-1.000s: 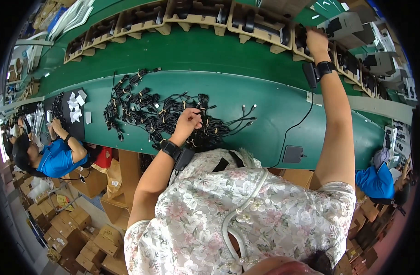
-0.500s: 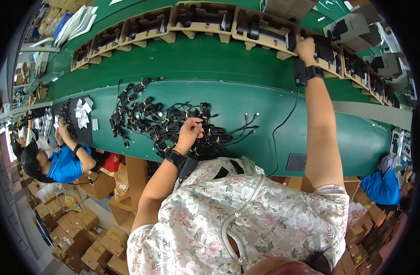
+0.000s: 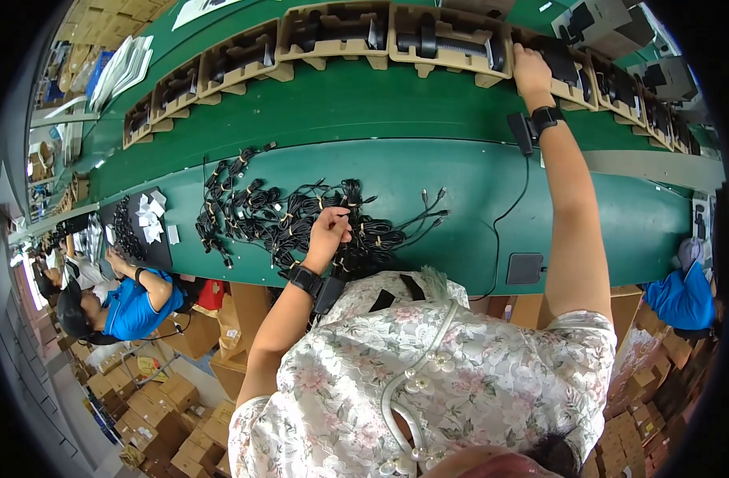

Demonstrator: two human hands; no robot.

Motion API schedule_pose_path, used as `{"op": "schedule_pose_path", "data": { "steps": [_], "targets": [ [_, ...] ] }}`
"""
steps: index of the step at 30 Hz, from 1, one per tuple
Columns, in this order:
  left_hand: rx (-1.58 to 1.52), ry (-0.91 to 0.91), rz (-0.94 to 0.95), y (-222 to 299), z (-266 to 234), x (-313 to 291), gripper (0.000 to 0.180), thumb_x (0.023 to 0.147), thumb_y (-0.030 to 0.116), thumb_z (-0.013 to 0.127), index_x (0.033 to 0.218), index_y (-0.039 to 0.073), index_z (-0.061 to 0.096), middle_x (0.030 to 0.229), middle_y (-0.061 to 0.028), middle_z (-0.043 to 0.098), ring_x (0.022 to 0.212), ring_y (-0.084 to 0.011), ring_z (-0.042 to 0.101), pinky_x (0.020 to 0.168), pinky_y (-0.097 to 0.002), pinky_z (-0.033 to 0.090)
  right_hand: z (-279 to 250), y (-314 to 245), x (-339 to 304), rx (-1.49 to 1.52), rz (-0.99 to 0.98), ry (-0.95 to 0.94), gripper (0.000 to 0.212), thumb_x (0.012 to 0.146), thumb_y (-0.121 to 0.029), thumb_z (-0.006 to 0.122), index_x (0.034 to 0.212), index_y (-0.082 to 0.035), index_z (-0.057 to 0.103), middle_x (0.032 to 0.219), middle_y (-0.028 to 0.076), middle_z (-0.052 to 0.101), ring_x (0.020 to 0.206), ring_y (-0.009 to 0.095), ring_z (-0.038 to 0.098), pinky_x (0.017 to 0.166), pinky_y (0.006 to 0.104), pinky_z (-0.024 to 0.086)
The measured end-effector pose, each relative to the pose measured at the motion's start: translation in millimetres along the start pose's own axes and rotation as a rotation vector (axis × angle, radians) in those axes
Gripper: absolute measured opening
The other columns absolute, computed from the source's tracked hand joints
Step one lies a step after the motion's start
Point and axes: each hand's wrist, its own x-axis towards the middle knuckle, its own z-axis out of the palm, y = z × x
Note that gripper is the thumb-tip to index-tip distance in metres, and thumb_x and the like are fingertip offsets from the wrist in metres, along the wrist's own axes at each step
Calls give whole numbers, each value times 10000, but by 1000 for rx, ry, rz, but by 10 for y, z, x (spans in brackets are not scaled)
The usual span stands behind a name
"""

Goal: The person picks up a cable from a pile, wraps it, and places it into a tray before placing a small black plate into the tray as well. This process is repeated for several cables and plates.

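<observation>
My left hand (image 3: 330, 233) is over the near right part of a heap of bundled black cables (image 3: 289, 227). Its fingers curl into a pinch, and what they hold, if anything, is too small to make out. At full stretch, my right hand (image 3: 531, 73) reaches into the left end of a brown moulded tray (image 3: 578, 102) that holds black parts. Its fingers are bent down and partly hidden, so their contents do not show. Loose cable ends with metal plugs (image 3: 437, 209) lie right of the heap.
Similar trays (image 3: 332, 54) form a curved row on the far green surface. A thin black cord runs from my right wrist's device (image 3: 522, 132) past a dark square pad (image 3: 525, 268). A co-worker in blue (image 3: 137, 307) sits at left beside white slips (image 3: 151, 215). White boxes (image 3: 599, 32) stand far right.
My right hand has gone slightly farther into the tray. The row of trays appears shifted a little left in view. My left hand stays over the cables. The co-worker's hands have lowered.
</observation>
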Motion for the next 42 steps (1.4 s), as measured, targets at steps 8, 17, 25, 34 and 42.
{"op": "schedule_pose_path", "data": {
  "steps": [8, 17, 25, 34, 42],
  "targets": [
    [5, -29, 22, -80, -33, 110, 153, 883, 108, 506, 1022, 44, 517, 719, -3, 541, 573, -62, 507, 536, -194, 446, 480, 578, 144, 47, -76, 52, 247, 821, -225, 483, 991, -76, 584, 962, 138, 583, 962, 307, 540, 728, 402, 469],
    [51, -54, 31, -185, -244, 344, 179, 888, 135, 501, 1046, 51, 515, 735, -3, 547, 599, -66, 513, 545, -203, 449, -636, 128, -940, 112, 31, 43, 317, 802, -286, 531, 1061, -109, 569, 1039, 125, 541, 986, 292, 496, 771, 407, 423],
    [54, -43, 64, -290, -376, 514, 172, 878, 105, 498, 1023, 12, 510, 721, -22, 559, 554, -80, 527, 516, -205, 466, -495, 27, -3278, -186, 19, -485, 884, 608, -292, 756, 1345, -234, 270, 1258, 109, 421, 1053, 300, 496, 772, 392, 461],
    [124, -69, 84, -297, -307, 596, 152, 884, 99, 486, 1018, 37, 519, 724, -17, 552, 579, -80, 530, 531, -210, 464, -161, 57, -3591, -221, 78, -866, 863, 561, -183, 767, 1294, -106, 318, 1243, 127, 405, 1043, 258, 493, 830, 355, 451],
    [77, -36, 134, -353, -283, 570, 125, 883, 82, 478, 986, 19, 512, 700, -35, 550, 553, -98, 546, 505, -215, 465, -4, -8, -3369, -114, -193, -571, 384, 720, -242, 631, 1024, -49, 496, 1002, 187, 563, 789, 299, 604, 622, 408, 489]
  ]
}}
